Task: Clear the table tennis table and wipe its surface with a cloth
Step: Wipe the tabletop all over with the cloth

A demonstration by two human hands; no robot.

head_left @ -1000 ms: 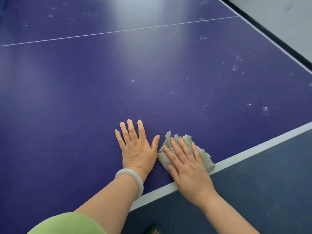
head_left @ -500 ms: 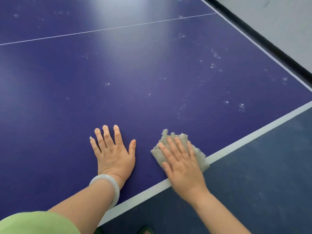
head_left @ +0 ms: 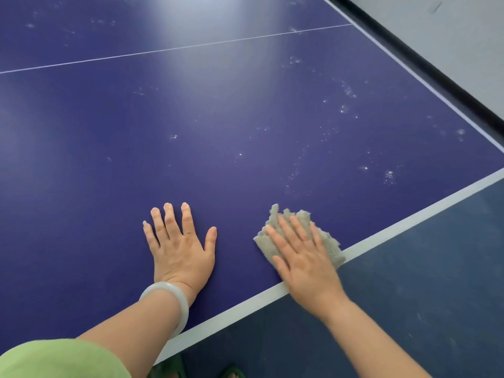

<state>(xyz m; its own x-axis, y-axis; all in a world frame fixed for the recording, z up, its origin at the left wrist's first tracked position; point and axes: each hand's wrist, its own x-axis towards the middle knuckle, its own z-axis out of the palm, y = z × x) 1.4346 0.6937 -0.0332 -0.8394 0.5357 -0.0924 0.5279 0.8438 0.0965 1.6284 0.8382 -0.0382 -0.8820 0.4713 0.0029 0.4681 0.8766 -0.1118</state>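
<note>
The right hand (head_left: pixel 305 257) lies flat, fingers straight, pressing the grey cloth (head_left: pixel 331 245) onto the surface (head_left: pixel 191 118) right at the near white edge line (head_left: pixel 409 222). The left hand (head_left: pixel 181 252), fingers spread, rests bare on the blue just beside it and holds nothing. The likely slip: the cloth reaches the edge, so a stroke towards the body could drag it off onto the floor (head_left: pixel 422 282). A flat palm gives little hold, so the crumpled cloth may bunch and skip the white specks (head_left: pixel 388 175) scattered ahead to the right. The surface is dark blue and glossy, with a thin centre line (head_left: pixel 174 49). Beyond its far side run a black strip (head_left: pixel 436 75) and a pale grey area (head_left: pixel 450 36) — wall or floor, I cannot tell.
</note>
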